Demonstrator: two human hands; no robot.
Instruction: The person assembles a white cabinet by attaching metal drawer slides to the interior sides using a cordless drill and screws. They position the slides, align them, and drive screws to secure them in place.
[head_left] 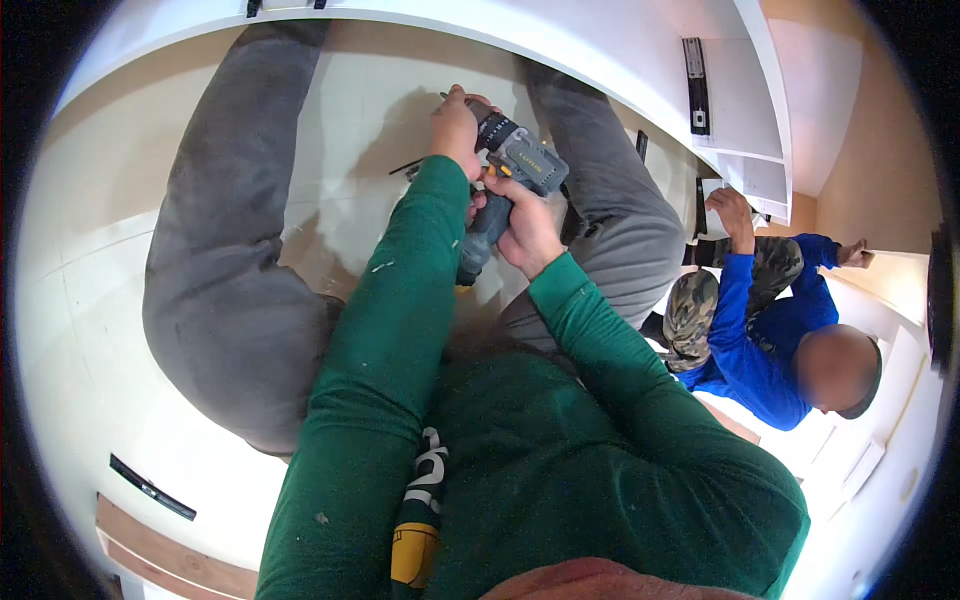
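A grey and black cordless drill is between my legs, above the pale floor. My right hand is closed around its handle, below the body. My left hand is wrapped about the front end at the black chuck, and its fingers partly hide the tip. A thin dark point sticks out beyond the left fingers; whether it is a bit fitted in the chuck I cannot tell. The lower end of the drill lies close to my left sleeve, partly covered.
A white cabinet spans the far side, with a black drawer slide fixed inside. Another drawer slide lies on the floor at left, near brown boards. At right crouches a person in a blue top, one hand raised by the cabinet.
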